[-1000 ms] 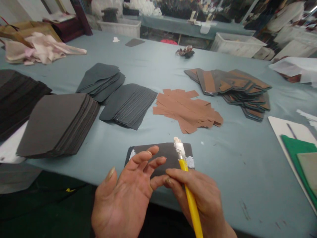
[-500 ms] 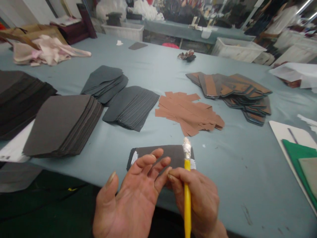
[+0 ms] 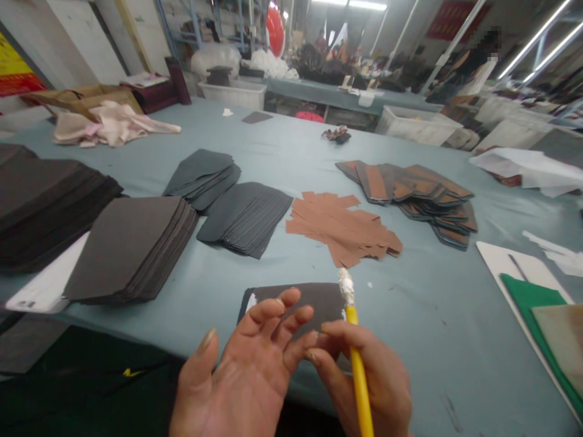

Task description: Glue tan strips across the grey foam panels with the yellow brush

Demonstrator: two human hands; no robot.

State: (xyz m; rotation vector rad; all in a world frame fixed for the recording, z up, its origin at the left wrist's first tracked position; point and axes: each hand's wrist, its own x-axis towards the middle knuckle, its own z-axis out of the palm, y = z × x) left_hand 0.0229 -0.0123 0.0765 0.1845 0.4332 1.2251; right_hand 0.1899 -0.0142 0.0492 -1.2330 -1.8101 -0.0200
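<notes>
My right hand [image 3: 364, 382] is closed round a yellow-handled brush [image 3: 357, 370] whose white, glue-caked tip points up and away. My left hand [image 3: 248, 376] is held palm up beside it, fingers spread and slightly curled, its little finger touching the right hand's fingers. Just beyond both hands a single dark grey piece [image 3: 296, 300] lies flat on the grey-blue table [image 3: 410, 315], with white glue smears at its left end. Further out lies a loose heap of brown strips [image 3: 344, 227].
Thick stacks of dark pieces [image 3: 132, 246] lie at the left, two fanned dark piles [image 3: 243, 215] in the middle, a pile of dark pieces with brown strips [image 3: 419, 197] at the right. A white board with green sheet [image 3: 532, 297] lies far right. Bins and another person stand behind.
The view has tilted upward, showing more of the room. The hands stay together near the dark piece; the brush has tipped slightly and its tip now sits at the piece's right end.
</notes>
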